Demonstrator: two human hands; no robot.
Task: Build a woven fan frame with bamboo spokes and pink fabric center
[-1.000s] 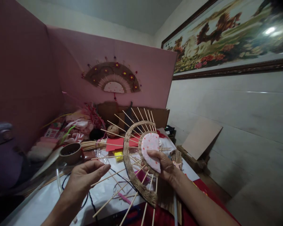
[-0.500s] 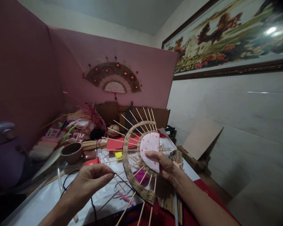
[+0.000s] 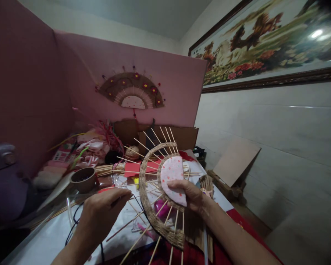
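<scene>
My right hand point(image 3: 191, 193) grips a half-round woven fan point(image 3: 146, 195) by its pale, red-dotted cloth centre point(image 3: 172, 173), thumb on the front and fingers behind. Thin wooden sticks point(image 3: 131, 160) radiate from the centre through a brown woven twine band. At the fan's left, my left hand point(image 3: 106, 208) is closed, pinching a black cord point(image 3: 137, 202) that runs taut to the outer edge of the band. More of the black cord hangs below and behind that hand.
A finished-looking fan point(image 3: 132, 90) hangs on the pink panel point(image 3: 176, 81). On the table are a brown bowl point(image 3: 83, 179), a twine ball point(image 3: 132, 152), red paper point(image 3: 132, 168), and a heap of pink materials point(image 3: 91, 145). A board point(image 3: 237, 160) leans at right.
The fan has shifted slightly left and turned a little in my right hand. My left hand has rotated, its back now more toward me, and the cord stretch to the band is shorter.
</scene>
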